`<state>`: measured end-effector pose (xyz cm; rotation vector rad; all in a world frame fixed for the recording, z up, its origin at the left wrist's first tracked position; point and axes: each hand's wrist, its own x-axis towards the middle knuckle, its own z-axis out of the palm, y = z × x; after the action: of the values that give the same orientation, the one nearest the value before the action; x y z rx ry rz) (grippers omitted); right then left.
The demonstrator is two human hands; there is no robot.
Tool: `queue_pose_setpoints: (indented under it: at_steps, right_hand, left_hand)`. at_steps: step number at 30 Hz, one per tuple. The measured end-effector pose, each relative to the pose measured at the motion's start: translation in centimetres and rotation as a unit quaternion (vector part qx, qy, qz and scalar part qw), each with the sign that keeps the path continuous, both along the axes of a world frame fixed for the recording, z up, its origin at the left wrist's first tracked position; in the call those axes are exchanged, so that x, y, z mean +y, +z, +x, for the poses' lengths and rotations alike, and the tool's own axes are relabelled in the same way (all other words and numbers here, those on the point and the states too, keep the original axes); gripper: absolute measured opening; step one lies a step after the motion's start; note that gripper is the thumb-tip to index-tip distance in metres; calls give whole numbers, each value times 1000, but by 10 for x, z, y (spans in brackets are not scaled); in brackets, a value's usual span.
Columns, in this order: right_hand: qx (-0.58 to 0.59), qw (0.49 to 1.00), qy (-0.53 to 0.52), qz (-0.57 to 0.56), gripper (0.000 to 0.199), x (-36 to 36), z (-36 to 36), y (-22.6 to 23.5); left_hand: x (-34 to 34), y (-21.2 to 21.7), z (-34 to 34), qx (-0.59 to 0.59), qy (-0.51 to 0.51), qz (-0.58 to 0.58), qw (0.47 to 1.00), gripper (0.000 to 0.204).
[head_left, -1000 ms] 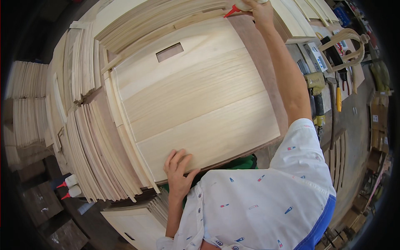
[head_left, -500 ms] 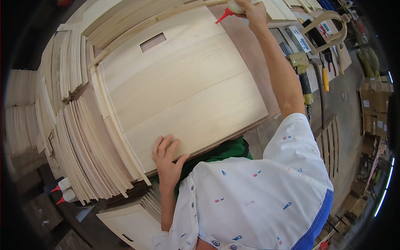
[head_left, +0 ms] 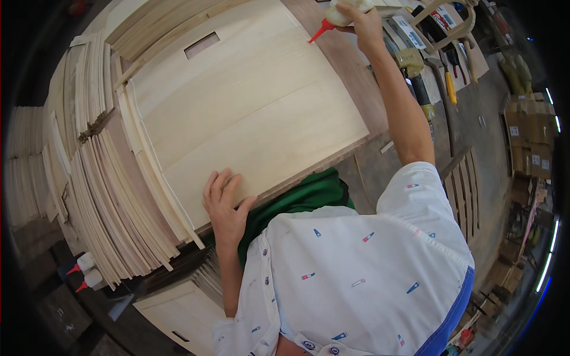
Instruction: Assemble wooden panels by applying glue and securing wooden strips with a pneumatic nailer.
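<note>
A pale wooden panel [head_left: 249,107] with a rectangular cutout lies flat in front of me. My left hand [head_left: 224,202] rests on its near left corner area, fingers spread and holding nothing. At the far right, my right hand [head_left: 363,24] is wrapped round a white glue bottle [head_left: 341,13] with a red nozzle. The bottle is tilted, its nozzle tip pointing down at the panel's right edge. A thin white line of glue runs along the panel's left edge, beside the wooden strips [head_left: 155,172].
Stacked wooden slats [head_left: 116,207] stand left of the panel, with more strips beyond its far edge. Two glue bottles [head_left: 89,270] lie at lower left. A yellow-handled tool [head_left: 451,89] and a nail gun [head_left: 415,71] lie at right, near cardboard boxes [head_left: 531,133].
The red nozzle has moved along the panel's right edge toward me. In the view, the panel and my left hand have shifted left and slightly up.
</note>
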<state>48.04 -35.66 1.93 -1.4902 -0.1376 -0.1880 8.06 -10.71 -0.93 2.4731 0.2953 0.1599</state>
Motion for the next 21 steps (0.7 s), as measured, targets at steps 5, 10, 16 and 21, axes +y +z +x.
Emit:
queue_pose_setpoints:
  at_steps: [5,10,16,21]
  right_hand:
    - [-6,1000,-3,-15,37,-13,-31,7]
    - [-43,999,0,-2,36,-29,-47,1]
    - [28,999,2,-46,31,-49,-74,8]
    - [9,1000,17,-6,29,-68,-87,7]
  left_hand:
    - [1,-5,0,-16,-14,6,1000,52]
    - [-1,-3,3,-13,-21,20,1000,54]
    - [0,-5,-1,-23,-23,32,999,55]
    - [0,-8,-2,-33,-22,17,999,52]
